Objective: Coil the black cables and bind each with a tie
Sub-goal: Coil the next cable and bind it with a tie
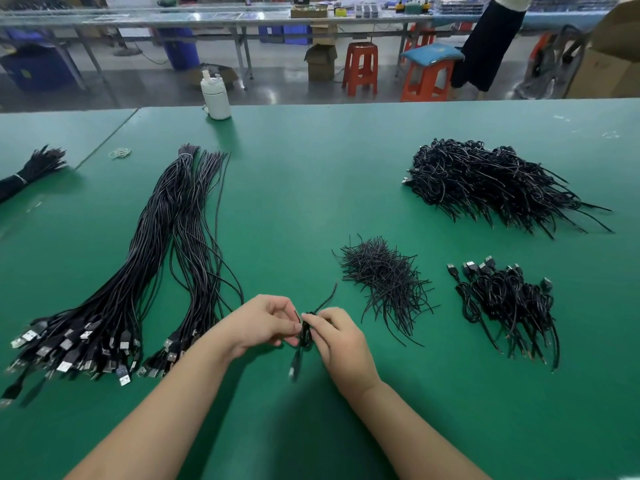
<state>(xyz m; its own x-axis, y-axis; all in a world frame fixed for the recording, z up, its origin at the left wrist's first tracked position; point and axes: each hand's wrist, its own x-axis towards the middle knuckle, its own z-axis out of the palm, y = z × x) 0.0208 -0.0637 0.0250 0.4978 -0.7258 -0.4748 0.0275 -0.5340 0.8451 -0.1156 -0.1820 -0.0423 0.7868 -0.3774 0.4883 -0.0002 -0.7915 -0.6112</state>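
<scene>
A small coiled black cable hangs between both hands above the green table. My left hand pinches the coil from the left, and my right hand pinches it from the right, where a thin black tie sticks up and away. The cable's plug end dangles blurred below. Two long bunches of straight black USB cables lie at the left. A loose heap of black ties lies right of my hands. Coiled cables lie in a small pile and a large pile.
A white bottle stands at the table's far edge. Another tied black bundle lies at the far left, and rubber bands lie near it. Beyond the table are orange stools, benches and cardboard boxes.
</scene>
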